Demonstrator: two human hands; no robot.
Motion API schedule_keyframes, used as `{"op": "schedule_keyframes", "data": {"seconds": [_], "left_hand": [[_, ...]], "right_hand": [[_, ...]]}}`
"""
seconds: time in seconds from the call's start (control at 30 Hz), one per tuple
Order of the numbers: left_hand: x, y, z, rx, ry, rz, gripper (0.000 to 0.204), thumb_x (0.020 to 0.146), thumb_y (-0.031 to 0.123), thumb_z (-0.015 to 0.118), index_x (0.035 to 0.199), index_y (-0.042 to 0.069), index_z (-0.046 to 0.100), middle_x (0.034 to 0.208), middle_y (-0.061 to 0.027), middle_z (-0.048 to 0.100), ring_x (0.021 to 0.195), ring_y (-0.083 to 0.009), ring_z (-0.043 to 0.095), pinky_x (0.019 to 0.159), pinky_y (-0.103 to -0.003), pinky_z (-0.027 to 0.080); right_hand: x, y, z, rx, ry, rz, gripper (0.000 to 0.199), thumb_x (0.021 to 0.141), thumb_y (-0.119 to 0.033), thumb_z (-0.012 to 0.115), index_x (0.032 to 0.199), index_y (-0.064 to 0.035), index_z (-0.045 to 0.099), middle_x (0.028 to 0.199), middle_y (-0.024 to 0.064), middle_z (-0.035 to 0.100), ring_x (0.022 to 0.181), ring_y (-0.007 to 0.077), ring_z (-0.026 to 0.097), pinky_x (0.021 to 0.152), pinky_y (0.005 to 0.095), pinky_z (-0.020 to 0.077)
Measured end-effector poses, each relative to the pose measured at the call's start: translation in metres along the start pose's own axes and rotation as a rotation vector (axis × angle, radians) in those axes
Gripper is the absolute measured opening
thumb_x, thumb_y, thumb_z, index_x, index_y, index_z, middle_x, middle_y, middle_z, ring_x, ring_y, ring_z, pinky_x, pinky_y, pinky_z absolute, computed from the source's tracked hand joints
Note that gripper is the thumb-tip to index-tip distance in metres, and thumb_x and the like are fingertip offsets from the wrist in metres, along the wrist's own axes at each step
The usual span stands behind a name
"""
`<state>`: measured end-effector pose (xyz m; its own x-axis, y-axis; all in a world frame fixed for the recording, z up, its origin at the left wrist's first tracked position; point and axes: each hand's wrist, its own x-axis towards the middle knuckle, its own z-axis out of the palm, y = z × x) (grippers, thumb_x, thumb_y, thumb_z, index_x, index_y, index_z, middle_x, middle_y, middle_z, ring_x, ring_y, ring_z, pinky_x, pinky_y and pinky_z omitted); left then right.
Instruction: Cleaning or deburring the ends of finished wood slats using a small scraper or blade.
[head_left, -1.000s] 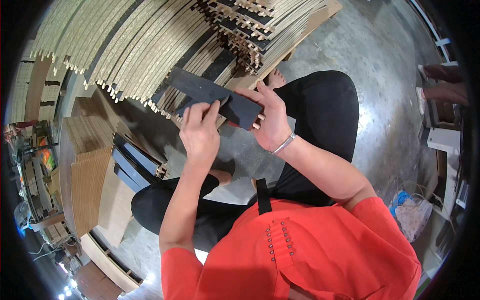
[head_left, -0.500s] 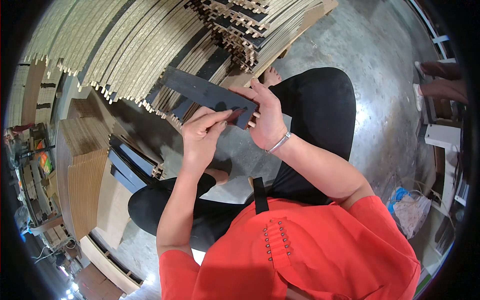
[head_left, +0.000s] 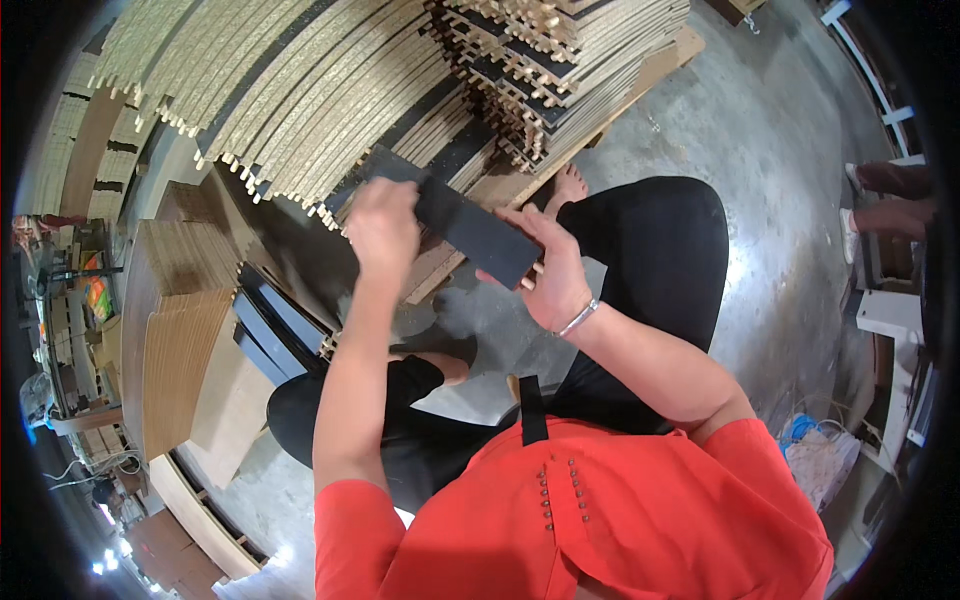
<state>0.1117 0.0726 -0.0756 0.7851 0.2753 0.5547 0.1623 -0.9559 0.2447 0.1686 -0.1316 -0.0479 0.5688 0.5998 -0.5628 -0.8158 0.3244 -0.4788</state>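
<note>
A narrow black board (head_left: pixel 470 228) slants in front of me, with pale wooden dowels (head_left: pixel 530 278) sticking out of its near right end. My right hand (head_left: pixel 556 270) grips that end, the thumb along the upper edge and fingertips showing below. My left hand (head_left: pixel 384 225) is curled at the board's far left end, over its lower edge. That hand is blurred, and whatever its fingers hold, if anything, is hidden.
Ahead, a big stack of boards (head_left: pixel 290 90) with dowels along its edges rests on a pallet (head_left: pixel 655 75). Brown curved panels (head_left: pixel 180 370) and dark boards (head_left: pixel 275 325) stand at left. My bent legs (head_left: pixel 655 260) frame the concrete floor (head_left: pixel 770 190). Another person's legs (head_left: pixel 890 200) show at far right.
My left hand has moved from the board's near right end up along it to the far left end. My right hand still holds the board, and the view has shifted slightly.
</note>
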Motion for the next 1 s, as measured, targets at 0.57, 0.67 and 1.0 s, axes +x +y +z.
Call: {"op": "schedule_keyframes", "data": {"seconds": [0.57, 0.67, 1.0], "left_hand": [[0.008, -0.024, 0.028, 0.055, 0.019, 0.126, 0.014, 0.070, -0.001, 0.057, 0.077, 0.007, 0.066, 0.075, -0.0099, 0.058, 0.076, -0.0297, 0.060, 0.064, -0.040, 0.051], [0.022, -0.066, 0.031, 0.172, 0.120, -0.054, 0.011, 0.069, -0.001, 0.058, 0.076, 0.006, 0.064, 0.077, -0.0106, 0.056, 0.079, -0.0291, 0.060, 0.064, -0.039, 0.051], [0.023, -0.076, 0.033, 0.196, 0.096, -0.127, 0.005, 0.070, -0.001, 0.061, 0.070, 0.004, 0.062, 0.075, -0.0111, 0.058, 0.074, -0.0323, 0.059, 0.065, -0.042, 0.051]], "right_hand": [[0.017, 0.014, -0.022, -0.193, 0.080, 0.023, 0.034, 0.089, -0.004, 0.055, 0.121, 0.0060, 0.055, 0.107, 0.0145, 0.064, 0.087, 0.0240, 0.066, 0.067, 0.0370, 0.0585], [0.013, 0.016, -0.020, -0.231, 0.004, 0.024, 0.032, 0.090, -0.004, 0.054, 0.120, 0.0060, 0.056, 0.103, 0.0152, 0.065, 0.083, 0.0245, 0.068, 0.065, 0.0348, 0.0584], [0.012, 0.016, -0.020, -0.462, -0.060, 0.224, 0.020, 0.084, -0.001, 0.058, 0.103, 0.0049, 0.055, 0.095, 0.0176, 0.065, 0.075, 0.0260, 0.069, 0.058, 0.0311, 0.0556]]}}
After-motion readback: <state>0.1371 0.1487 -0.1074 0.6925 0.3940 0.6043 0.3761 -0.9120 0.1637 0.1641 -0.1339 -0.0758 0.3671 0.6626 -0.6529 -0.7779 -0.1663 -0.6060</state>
